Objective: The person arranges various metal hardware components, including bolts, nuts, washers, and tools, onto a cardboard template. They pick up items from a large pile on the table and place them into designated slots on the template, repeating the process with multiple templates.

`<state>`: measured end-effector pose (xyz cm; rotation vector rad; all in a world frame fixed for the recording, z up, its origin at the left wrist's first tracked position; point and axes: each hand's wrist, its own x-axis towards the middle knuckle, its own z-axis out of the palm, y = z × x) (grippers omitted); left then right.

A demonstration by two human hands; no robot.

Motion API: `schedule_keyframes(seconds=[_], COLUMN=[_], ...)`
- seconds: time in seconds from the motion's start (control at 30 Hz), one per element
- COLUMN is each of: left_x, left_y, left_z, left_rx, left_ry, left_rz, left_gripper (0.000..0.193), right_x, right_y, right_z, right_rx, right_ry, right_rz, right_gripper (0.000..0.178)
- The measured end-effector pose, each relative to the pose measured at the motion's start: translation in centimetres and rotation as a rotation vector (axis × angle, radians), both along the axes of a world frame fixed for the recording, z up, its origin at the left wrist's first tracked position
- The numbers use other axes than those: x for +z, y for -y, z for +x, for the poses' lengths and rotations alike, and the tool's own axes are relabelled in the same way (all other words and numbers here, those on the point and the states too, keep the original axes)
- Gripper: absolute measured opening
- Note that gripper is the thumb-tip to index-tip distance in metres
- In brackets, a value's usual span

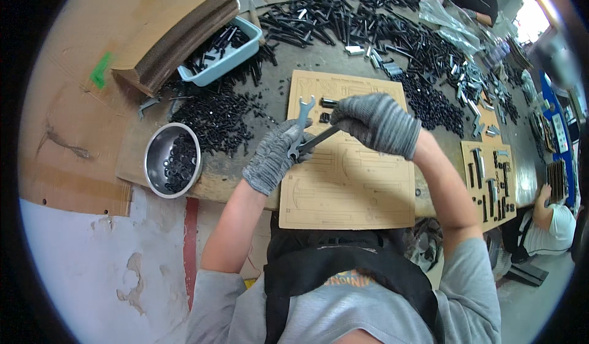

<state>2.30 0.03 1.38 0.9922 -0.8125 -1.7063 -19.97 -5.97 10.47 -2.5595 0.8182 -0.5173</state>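
Both my hands wear grey knitted gloves. My left hand [275, 155] is closed round a light grey double-ended wrench [303, 114], whose open jaw points away from me. From my right hand [379, 123], closed and farther right, a dark flat-looking bar [320, 138] slants down to the wrench's near end; whether the two touch I cannot tell. Beneath them lies a brown cardboard panel [350, 212] printed with tool outlines. A short black bolt or sleeve [328, 103] and small black nuts [324, 117] rest on it, partly hidden by my right hand.
To the left stand a steel bowl [150, 160] of black rings and a light blue bin [250, 50] beside stacked cardboard [165, 31]. Heaps of black fasteners [356, 25] spread across the table. A second panel of bolts [485, 221] lies right; other people are nearby.
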Motion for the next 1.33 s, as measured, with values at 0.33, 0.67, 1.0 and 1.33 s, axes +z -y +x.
schedule_keyframes(seconds=[0.33,0.67,1.0,1.33], left_x=[0.3,0.2,0.7,0.7], left_y=[-0.7,-2.3,-2.5,-3.4], left_z=[-2.8,-2.4,-2.6,-2.2], left_rx=[-0.255,-0.132,-0.219,-0.251], left_ry=[-0.003,0.063,0.153,0.102], left_rz=[0.116,0.0,0.034,0.027], left_gripper=[0.05,0.04,0.038,0.041], right_x=[-2.6,-3.8,-3.5,-3.2], right_y=[1.7,-0.8,0.5,-0.1], right_z=[-0.5,-1.2,-1.9,-2.6], right_rx=[-0.064,-0.193,0.181,-0.009], right_ry=[0.078,0.212,0.108,0.145], right_rz=[0.394,0.239,-0.198,0.31], right_gripper=[0.025,0.035,0.019,0.058])
